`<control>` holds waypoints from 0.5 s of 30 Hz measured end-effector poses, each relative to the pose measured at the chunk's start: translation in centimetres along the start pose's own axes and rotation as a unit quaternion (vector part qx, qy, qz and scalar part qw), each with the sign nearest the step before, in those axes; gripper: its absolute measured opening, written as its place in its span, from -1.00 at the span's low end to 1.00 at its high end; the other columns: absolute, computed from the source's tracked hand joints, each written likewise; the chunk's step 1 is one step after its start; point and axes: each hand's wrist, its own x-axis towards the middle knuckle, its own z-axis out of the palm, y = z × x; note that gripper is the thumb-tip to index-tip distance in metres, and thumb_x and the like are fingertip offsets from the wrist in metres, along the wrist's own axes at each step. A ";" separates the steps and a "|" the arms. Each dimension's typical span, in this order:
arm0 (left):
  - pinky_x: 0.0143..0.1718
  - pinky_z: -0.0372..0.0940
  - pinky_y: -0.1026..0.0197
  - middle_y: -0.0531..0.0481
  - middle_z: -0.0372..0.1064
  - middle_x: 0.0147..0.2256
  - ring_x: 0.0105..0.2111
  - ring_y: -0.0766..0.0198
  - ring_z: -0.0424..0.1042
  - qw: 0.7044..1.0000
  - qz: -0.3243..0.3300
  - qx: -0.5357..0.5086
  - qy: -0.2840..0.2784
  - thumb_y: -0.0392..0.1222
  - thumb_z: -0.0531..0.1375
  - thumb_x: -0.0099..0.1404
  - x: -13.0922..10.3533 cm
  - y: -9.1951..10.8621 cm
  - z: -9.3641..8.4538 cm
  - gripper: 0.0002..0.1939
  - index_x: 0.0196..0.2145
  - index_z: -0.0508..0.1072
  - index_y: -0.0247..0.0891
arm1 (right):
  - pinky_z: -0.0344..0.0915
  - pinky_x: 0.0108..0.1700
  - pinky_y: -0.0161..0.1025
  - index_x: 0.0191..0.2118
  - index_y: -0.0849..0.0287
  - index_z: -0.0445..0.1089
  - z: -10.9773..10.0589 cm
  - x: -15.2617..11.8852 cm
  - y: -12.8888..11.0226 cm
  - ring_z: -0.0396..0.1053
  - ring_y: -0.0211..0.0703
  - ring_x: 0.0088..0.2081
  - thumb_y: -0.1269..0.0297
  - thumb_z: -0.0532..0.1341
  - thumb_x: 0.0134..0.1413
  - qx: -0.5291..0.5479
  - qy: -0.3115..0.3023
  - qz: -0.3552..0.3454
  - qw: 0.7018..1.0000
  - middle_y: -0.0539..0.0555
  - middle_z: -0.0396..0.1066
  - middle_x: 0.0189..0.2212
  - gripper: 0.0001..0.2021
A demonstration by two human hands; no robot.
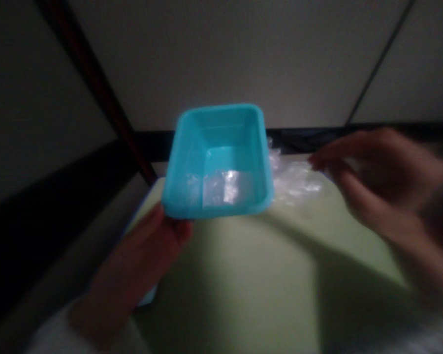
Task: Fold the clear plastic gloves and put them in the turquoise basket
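My left hand grips a turquoise plastic container by its near left corner, raised above the table and tilted so its inside faces me. A shiny, clear plastic packet or sheet lies in the container; its exact kind cannot be made out. To the right, my right hand is in the air, smeared by motion. Its thumb and forefinger curve toward each other with a small gap, and no object shows between them. Nearest to its fingertips are crumpled clear plastic bags on the table.
The pale green tabletop runs up to a grey panel wall. A dark red-black post stands at the left. Part of a light blue object shows below my left wrist. Shadows fall across the table.
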 end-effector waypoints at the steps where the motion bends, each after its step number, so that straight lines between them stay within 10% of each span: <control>1: -0.50 0.40 0.29 -0.01 0.45 -0.38 -0.49 0.32 0.44 1.000 0.019 -0.010 0.020 -0.37 -0.16 0.40 0.3 0.3 0.0 -0.62 -0.32 0.43 -0.28 | 0.30 -0.41 -0.27 -0.36 0.10 0.35 0.3 -0.6 0.5 0.39 -0.20 -0.45 0.53 0.11 -0.02 -0.011 -0.013 0.003 1.000 -0.04 0.40 -0.50 -0.83; 9: -0.44 0.44 0.31 -0.08 0.40 -0.42 -0.42 0.31 0.47 0.994 0.043 -0.010 0.098 -0.35 -0.17 0.42 3.5 0.8 -2.4 -0.63 -0.39 0.37 -0.33 | 0.28 -0.42 -0.25 -0.38 0.22 0.33 6.0 -7.4 6.6 0.37 -0.18 -0.47 0.51 0.01 -0.04 -0.049 -0.165 0.087 0.981 0.08 0.43 -0.47 -0.82; 15: -0.42 0.45 0.29 -0.07 0.38 -0.41 -0.38 0.29 0.47 0.991 0.016 -0.041 0.124 -0.31 -0.15 0.43 5.8 0.7 -4.0 -0.65 -0.39 0.35 -0.32 | 0.31 -0.11 -0.07 -0.25 0.23 0.37 8.2 -9.6 7.9 0.35 0.00 -0.09 0.49 0.03 0.05 -0.065 -0.237 0.055 0.968 0.23 0.39 -0.09 -0.79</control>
